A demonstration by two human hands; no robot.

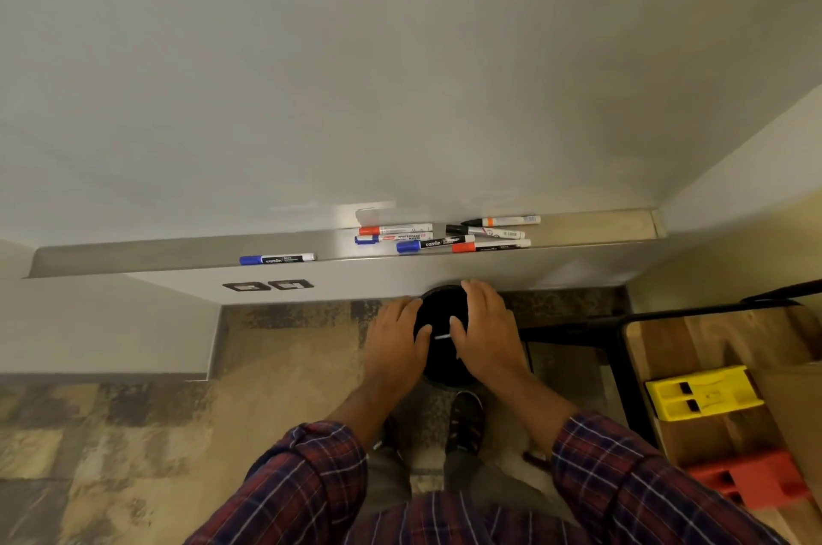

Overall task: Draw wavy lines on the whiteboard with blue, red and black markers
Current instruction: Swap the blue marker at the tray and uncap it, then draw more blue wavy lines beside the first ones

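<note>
The blank whiteboard (pixel 356 77) fills the upper view, with a metal ledge (pixel 178 253) along its bottom edge. Several markers lie on the ledge: a lone blue-capped marker (pixel 276 259) at left, then a cluster with a red-capped marker (pixel 395 229), a blue-capped marker (pixel 433 244) and a black-capped marker (pixel 485 231). My left hand (pixel 398 337) and my right hand (pixel 487 328) hover below the ledge with fingers straight, empty, side by side over a black round bin (pixel 440 322).
A wooden table (pixel 711 349) with a black frame stands at right, carrying a yellow block (pixel 703 393) and a red block (pixel 751 482). Two wall sockets (pixel 269 286) sit under the ledge. My shoe (pixel 465 420) is on the stone floor.
</note>
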